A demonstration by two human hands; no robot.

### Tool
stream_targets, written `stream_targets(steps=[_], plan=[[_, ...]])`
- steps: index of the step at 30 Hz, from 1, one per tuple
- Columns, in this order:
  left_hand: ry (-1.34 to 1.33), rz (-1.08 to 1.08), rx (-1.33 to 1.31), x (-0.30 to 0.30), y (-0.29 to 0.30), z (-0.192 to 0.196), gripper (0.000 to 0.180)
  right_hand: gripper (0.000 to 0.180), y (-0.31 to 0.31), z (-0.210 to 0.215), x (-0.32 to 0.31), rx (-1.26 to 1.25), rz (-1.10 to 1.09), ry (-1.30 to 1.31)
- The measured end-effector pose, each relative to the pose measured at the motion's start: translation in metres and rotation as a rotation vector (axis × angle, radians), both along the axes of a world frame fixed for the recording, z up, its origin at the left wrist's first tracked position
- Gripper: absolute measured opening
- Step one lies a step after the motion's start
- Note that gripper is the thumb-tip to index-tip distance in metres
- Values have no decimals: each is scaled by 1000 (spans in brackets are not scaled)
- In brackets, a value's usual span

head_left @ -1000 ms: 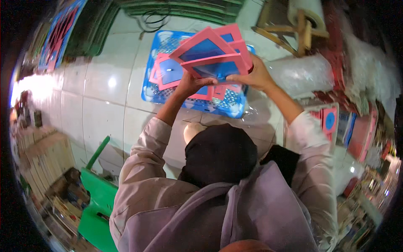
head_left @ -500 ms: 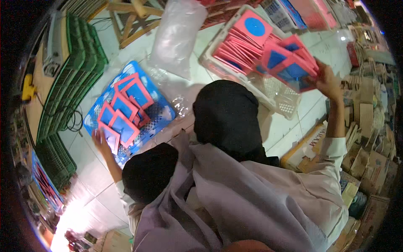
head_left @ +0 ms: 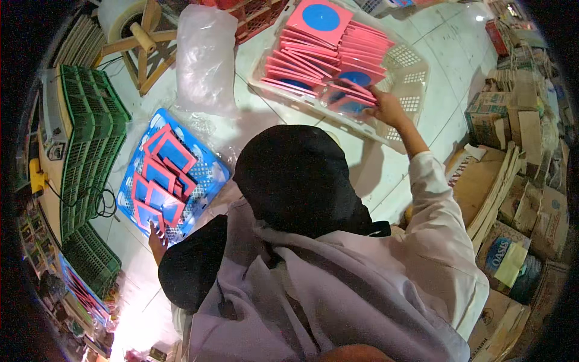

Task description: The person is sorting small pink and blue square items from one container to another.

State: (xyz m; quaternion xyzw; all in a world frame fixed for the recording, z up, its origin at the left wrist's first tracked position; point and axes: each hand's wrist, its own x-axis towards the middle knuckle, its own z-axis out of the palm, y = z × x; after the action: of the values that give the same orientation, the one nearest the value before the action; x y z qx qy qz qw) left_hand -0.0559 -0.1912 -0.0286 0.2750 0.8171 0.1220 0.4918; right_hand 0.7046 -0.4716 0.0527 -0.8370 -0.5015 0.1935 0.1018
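Observation:
At the upper right my right hand (head_left: pixel 387 110) is closed on the edge of a few square pink-and-blue panels (head_left: pixel 353 93), which lean in the near part of a cream plastic crate (head_left: pixel 416 78). Tightly packed pink panels (head_left: pixel 301 57) fill the crate's left and middle, one lying on top with a round blue centre (head_left: pixel 321 17). On the left, my left hand (head_left: pixel 158 240) rests at the near corner of a blue crate (head_left: pixel 211 181), its visible fingers stretched toward the lowest of several loose pink-bordered blue panels (head_left: pixel 166 202). My left palm is mostly hidden.
A stuffed clear plastic bag (head_left: pixel 206 60) stands between the crates, behind them a wooden stand (head_left: pixel 145 54). Green crates (head_left: pixel 90 133) line the left side. Flattened cardboard (head_left: pixel 482 181) and boxes (head_left: pixel 490 114) crowd the right. My knees (head_left: pixel 295 175) are close to both crates.
My right hand has lowered its panels from above the cream crate's right side into the crate. My left hand stays by the blue crate's near corner. The whole view has shifted.

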Motion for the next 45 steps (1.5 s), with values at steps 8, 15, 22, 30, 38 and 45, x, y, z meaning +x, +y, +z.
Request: stream_targets(steps=[8, 15, 22, 30, 38, 45], plan=[[-165, -42, -4, 4, 2, 17, 47, 84, 23, 0, -19, 272, -215, -217], [-297, 109, 318, 7, 17, 8, 44, 73, 2, -30, -14, 458, -412, -76], [-384, -31, 620, 20, 55, 92, 52, 66, 12, -32, -13, 517, -448, -74], [-461, -906, 578, 331, 65, 218, 37, 80, 16, 14, -9, 284, -353, 34], [-822, -1791, 903, 571, -40, 180, 48, 41, 28, 147, -43, 419, -261, 639], [-896, -1834, 890, 587, -10, 155, 59, 19, -33, 33, -5, 225, -201, 231]])
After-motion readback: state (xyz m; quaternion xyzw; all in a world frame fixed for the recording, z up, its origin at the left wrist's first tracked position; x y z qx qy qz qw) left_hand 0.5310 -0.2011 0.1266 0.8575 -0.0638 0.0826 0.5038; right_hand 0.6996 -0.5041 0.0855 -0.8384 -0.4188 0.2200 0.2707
